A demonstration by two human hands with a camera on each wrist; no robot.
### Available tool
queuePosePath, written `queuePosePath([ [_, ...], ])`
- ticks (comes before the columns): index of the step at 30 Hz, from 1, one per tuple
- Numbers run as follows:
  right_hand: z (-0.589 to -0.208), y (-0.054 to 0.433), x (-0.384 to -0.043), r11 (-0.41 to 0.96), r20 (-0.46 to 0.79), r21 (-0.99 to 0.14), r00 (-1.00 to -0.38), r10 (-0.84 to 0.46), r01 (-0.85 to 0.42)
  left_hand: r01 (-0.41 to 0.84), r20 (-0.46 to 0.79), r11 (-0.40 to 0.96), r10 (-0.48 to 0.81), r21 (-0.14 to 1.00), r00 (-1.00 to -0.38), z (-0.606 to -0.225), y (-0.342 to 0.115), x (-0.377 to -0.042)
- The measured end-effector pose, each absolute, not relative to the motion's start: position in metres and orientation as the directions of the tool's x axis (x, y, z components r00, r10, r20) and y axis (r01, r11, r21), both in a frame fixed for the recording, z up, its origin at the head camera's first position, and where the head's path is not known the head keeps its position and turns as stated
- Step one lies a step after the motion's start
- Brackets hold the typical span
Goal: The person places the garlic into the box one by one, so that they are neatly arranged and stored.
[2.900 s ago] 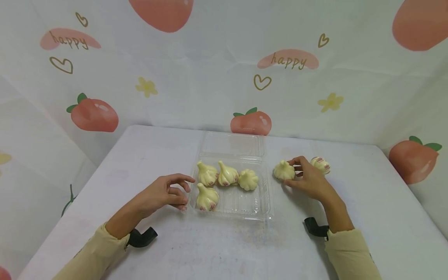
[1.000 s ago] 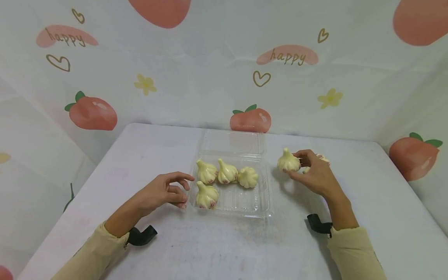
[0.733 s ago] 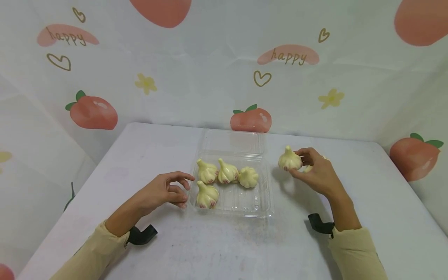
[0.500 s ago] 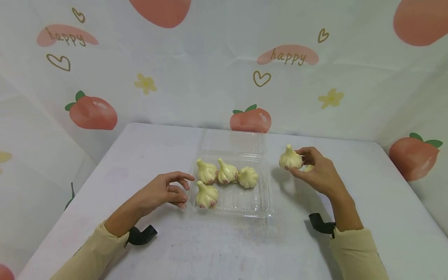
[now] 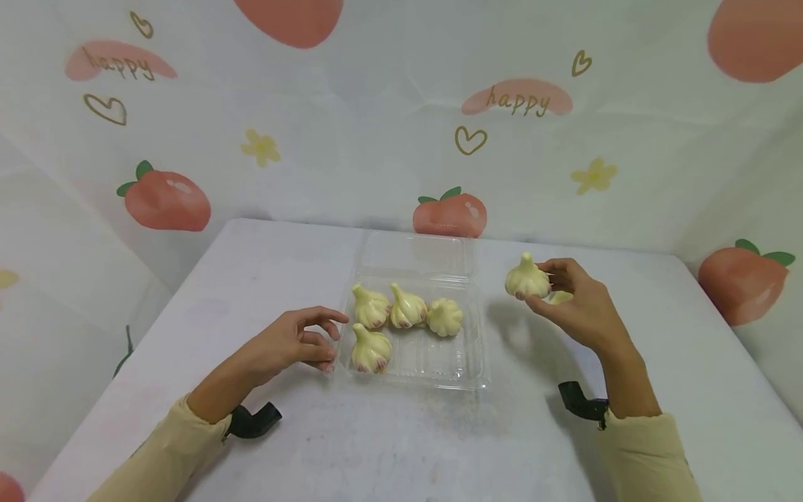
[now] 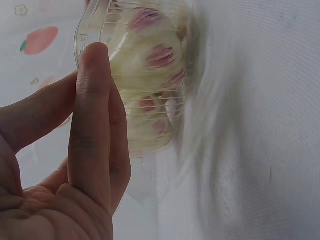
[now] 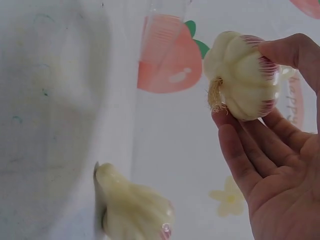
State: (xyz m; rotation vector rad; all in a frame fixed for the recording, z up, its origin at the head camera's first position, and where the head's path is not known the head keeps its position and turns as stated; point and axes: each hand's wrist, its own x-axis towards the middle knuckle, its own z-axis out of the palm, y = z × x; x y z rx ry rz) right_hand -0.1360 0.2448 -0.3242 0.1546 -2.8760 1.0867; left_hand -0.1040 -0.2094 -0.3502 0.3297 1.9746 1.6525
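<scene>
In the head view my right hand (image 5: 580, 303) grips a cream garlic bulb (image 5: 527, 277) with a pointed stem, held up above the table. The right wrist view shows the tuft of roots and purple streaks on this garlic bulb (image 7: 245, 75), between thumb and fingers. Behind the right hand another garlic bulb (image 7: 135, 207) lies on the table, mostly hidden in the head view. My left hand (image 5: 295, 343), fingers loosely bent, is beside a clear plastic clamshell box (image 5: 433, 376), fingertips right at its left rim. Several garlic bulbs (image 5: 371, 350) sit inside the box.
The box's clear lid (image 5: 417, 254) is folded back toward the rear of the white table (image 5: 401, 446). Bare floor of the box shows at its front right. A curtain with printed peaches (image 5: 376, 104) hangs behind the table.
My right hand has lifted the garlic bulb from the table, moving it up and slightly to the right. The left hand and the bulbs in the box have stayed in place.
</scene>
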Motion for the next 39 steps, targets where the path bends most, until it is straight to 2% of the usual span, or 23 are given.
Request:
queuePosePath([
  [20, -0.3208, 0.2461, -0.1345, 0.719, 0.169, -0.681, -0.985, -0.033, -0.141, -0.146, -0.246, 0.228, 0.508, 0.963, -0.825, -0.3513, -0.2096, -0.1054],
  [32, -0.3219, 0.245, -0.1361, 0.709, 0.173, -0.687, -0.983, -0.059, -0.163, -0.146, -0.241, 0.22, 0.507, 0.965, -0.828, -0.3512, -0.2099, -0.1052],
  [39, -0.3207, 0.2441, -0.1331, 0.716, 0.134, -0.684, -0.989, -0.061, -0.137, -0.15, -0.245, 0.221, 0.507, 0.964, -0.827, -0.3515, -0.2091, -0.105],
])
